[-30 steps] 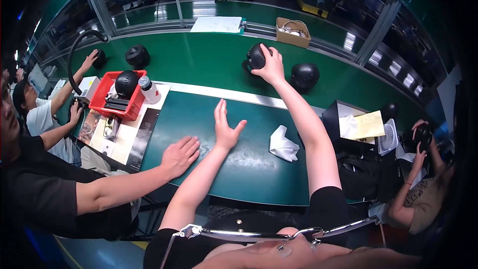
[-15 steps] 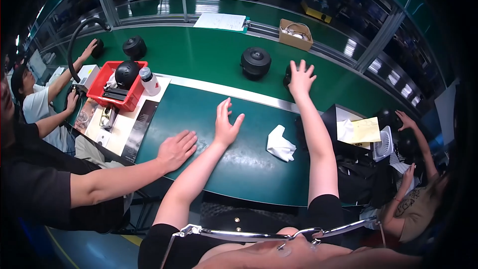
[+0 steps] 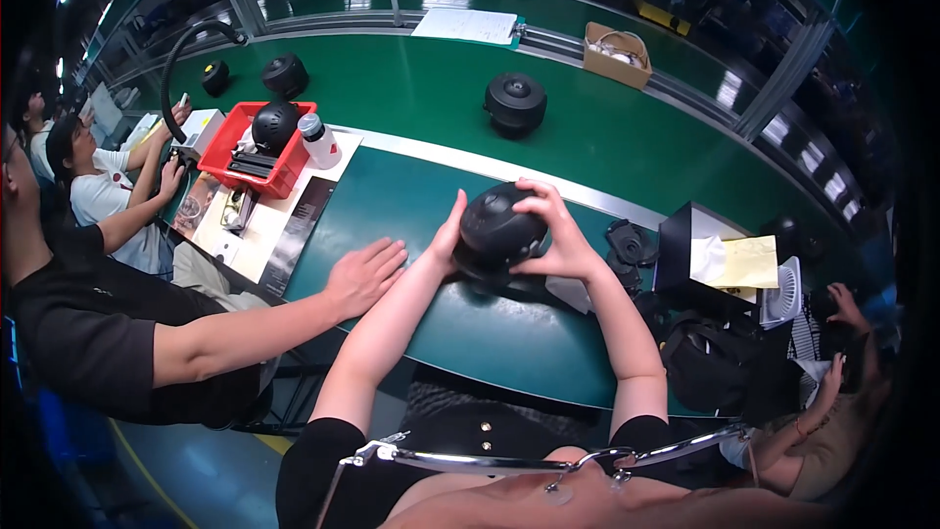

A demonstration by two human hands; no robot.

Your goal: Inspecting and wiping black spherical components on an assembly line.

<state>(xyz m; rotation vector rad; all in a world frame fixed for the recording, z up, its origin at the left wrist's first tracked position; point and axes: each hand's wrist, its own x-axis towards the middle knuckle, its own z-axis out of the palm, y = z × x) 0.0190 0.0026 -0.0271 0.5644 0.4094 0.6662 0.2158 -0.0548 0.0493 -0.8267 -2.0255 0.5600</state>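
A round black dome-shaped device (image 3: 497,227) sits in the middle of the frame, just above the dark green mat (image 3: 460,333), held between both of the person's hands. The left hand (image 3: 452,231) presses flat against the device's left side, fingers straight and pointing up, more a support than a clasp. The right hand (image 3: 554,233) curls over the device's top and right side, fingers bent around it, so the device is clamped between the two palms. Whether its underside touches the mat cannot be told, since the hands and the device's own bulk hide that edge.

A co-worker's hand (image 3: 364,274) lies flat on the mat left of centre, near the left hand but apart from it. A second black dome (image 3: 515,103) stands alone on the green conveyor (image 3: 421,88) above centre. At upper left a red bin (image 3: 257,150) holds a black ball-shaped part, with a white bottle (image 3: 317,141) just beside it. Dark parts right of the right hand are too murky to identify, and the frame's right edge fades into black
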